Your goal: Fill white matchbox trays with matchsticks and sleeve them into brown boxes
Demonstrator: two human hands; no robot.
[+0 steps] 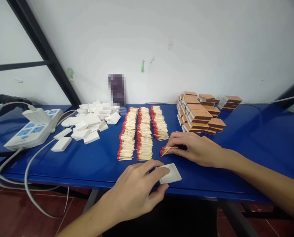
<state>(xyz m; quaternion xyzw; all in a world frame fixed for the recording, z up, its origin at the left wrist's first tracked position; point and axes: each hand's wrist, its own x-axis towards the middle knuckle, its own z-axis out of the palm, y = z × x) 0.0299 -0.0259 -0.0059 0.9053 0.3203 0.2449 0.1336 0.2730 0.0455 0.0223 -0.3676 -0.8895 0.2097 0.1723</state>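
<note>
Lying at the far left of the blue table (pixel 92 164) is a white power strip (pixel 33 131), then a loose heap of small white trays (pixel 89 122). Three rows of matches (pixel 144 135) follow, red heads leftward. Near the front edge, the left hand (pixel 138 186) grips a shallow tray (pixel 173 174) between thumb and fingers. Just beyond it, the right hand (pixel 198 148) pinches a small bunch of matches (pixel 165 150). Stacked matchboxes (pixel 198 115) stand behind that hand, by the wall (pixel 211 49).

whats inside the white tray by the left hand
In the white tray, bare white floor shows, with a finger of the left hand over its left end; what lies beneath is covered. The right hand holds matches, but none are visible inside the tray.
</note>
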